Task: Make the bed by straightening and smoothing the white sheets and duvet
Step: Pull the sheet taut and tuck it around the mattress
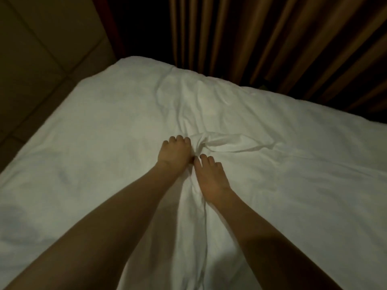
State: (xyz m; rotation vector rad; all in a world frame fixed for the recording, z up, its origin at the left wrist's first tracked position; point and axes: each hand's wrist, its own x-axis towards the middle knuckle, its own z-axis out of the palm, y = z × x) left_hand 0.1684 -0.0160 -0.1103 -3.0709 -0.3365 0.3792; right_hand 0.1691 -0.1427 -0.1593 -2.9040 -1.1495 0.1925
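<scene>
Duvet (272, 164) covers the bed, long axis running lower left to upper right. Left hand (174, 154) and right hand (209, 176) grip a bunched fold at its middle, fingers curled.

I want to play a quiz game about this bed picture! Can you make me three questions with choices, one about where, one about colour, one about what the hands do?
1. Where are the curtains?
A. beyond the bed
B. on the bed
C. under the hands

2. What colour is the duvet?
A. red
B. white
C. black

3. What is the left hand doing?
A. waving in the air
B. holding a cup
C. gripping bunched fabric

Answers: A, they hang past the far edge; B, the cover is white; C, its fingers curl into a fold, beside the right hand.
</scene>
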